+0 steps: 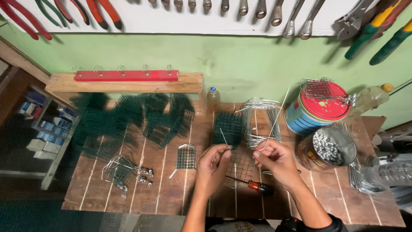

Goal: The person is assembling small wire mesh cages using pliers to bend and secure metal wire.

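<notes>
Head view: left hand (213, 165) pinches short wire (224, 137), grip pressed together on it, wire tip sticking up. Right hand (274, 158) pinches long thin wire (277, 118) — rises slanting toward wall. Both hands above small wire grid (241, 166) lying on wooden table (171, 193). Screwdriver (253, 185) with orange handle just below hands. Green mesh pieces (128, 120) at left, bent wire bundle (259, 120) behind hands, red-lidded tin (315, 111) and open can of metal bits (328, 148) at right.
</notes>
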